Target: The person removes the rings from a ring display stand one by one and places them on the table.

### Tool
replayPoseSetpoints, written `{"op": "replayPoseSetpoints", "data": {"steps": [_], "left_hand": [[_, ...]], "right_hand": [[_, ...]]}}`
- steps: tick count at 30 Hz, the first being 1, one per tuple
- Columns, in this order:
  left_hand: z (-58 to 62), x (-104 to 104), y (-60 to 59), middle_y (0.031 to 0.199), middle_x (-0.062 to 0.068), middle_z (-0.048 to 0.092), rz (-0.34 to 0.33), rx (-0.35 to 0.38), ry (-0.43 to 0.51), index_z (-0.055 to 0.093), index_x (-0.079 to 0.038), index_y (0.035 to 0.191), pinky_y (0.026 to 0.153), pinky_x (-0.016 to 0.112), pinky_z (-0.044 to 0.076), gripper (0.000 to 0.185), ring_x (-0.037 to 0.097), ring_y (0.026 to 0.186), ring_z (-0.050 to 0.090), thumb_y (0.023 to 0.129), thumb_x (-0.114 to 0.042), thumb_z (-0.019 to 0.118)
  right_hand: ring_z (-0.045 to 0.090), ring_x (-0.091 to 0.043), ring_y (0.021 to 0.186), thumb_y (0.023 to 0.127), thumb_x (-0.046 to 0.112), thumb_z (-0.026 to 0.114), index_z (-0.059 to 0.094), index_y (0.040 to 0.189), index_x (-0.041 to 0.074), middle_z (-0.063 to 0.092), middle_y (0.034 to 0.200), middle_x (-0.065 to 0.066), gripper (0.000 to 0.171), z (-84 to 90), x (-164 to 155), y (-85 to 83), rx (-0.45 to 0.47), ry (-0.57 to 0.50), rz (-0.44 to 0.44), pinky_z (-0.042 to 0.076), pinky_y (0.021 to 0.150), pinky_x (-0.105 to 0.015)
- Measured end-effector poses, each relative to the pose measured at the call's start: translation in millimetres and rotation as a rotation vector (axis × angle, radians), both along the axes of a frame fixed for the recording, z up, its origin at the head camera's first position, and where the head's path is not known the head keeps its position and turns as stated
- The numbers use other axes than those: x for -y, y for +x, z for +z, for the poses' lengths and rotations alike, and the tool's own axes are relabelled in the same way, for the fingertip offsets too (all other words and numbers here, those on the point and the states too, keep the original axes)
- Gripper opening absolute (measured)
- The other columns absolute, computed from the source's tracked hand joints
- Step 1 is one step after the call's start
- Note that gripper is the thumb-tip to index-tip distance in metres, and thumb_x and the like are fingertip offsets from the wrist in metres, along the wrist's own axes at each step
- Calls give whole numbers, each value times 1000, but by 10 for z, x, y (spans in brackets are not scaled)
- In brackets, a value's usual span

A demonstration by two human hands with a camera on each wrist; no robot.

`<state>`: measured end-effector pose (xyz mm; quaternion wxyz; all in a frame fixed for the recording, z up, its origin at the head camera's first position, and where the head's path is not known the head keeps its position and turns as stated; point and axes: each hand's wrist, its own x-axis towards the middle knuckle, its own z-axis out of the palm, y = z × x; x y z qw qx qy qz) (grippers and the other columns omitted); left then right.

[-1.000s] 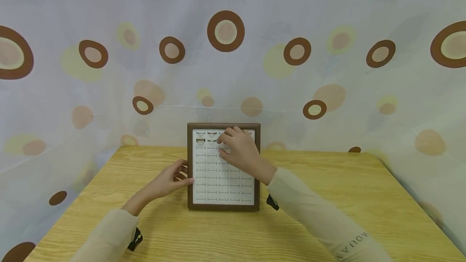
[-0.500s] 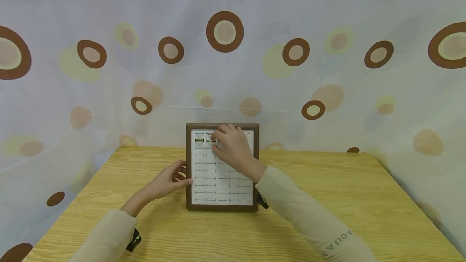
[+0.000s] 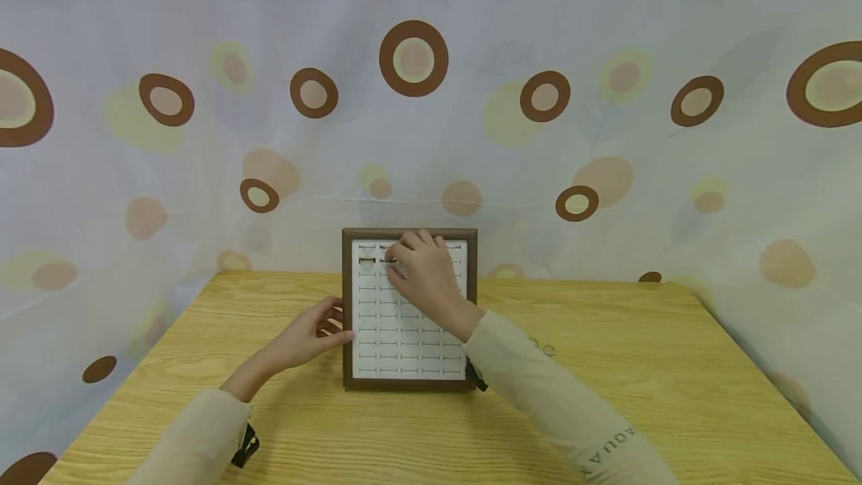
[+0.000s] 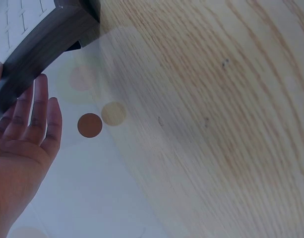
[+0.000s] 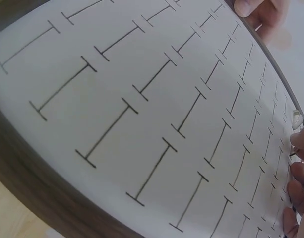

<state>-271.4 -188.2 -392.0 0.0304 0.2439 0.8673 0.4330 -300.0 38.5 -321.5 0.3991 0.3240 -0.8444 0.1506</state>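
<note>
At the left, the left hand (image 3: 315,334) lies with its fingers straight and relaxed against the left edge of the brown wooden frame of the ring display tray (image 3: 347,320), holding nothing; the left wrist view shows those fingers (image 4: 36,106) flat beside the dark frame (image 4: 47,44), with the table's grain running past. The tray stands tilted up on the wooden table (image 3: 606,395), its far edge leaning toward the spotted curtain (image 3: 606,58) behind, and its white insert is cut with rows of thin dark slots. In the top left corner of the insert a ring (image 3: 367,263) sits in a slot. Just to its right, the right hand (image 3: 423,275) reaches over the upper rows with its fingers curled and drawn close together at a slot in the second column; something small seems pinched there, but it is too small to tell for certain. The right wrist view shows its fingertips (image 5: 296,171) against the white insert (image 5: 142,99). Farther right, small rings (image 3: 542,347) lie on the table near the right sleeve.
</note>
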Motion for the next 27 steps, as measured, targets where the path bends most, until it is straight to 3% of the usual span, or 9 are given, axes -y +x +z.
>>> {"op": "replayPoseSetpoints", "data": {"steps": [9, 27], "left_hand": [[6, 12, 24, 108, 16, 58, 5, 18, 13, 40, 2, 127, 77, 30, 50, 52, 22, 92, 61, 88, -23, 62], [-9, 18, -3, 108, 16, 58, 4, 5, 13, 39, 2, 129, 76, 31, 50, 51, 23, 92, 61, 88, -19, 62]], "right_hand": [[52, -15, 76, 76, 14, 72, 68, 79, 15, 62, 82, 3, 5, -42, 44, -23, -25, -69, 9, 35, 64, -28], [51, -14, 77, 82, 17, 66, 67, 78, 16, 61, 83, 4, 4, -33, 24, -28, 5, -66, 6, 34, 65, -29]]}}
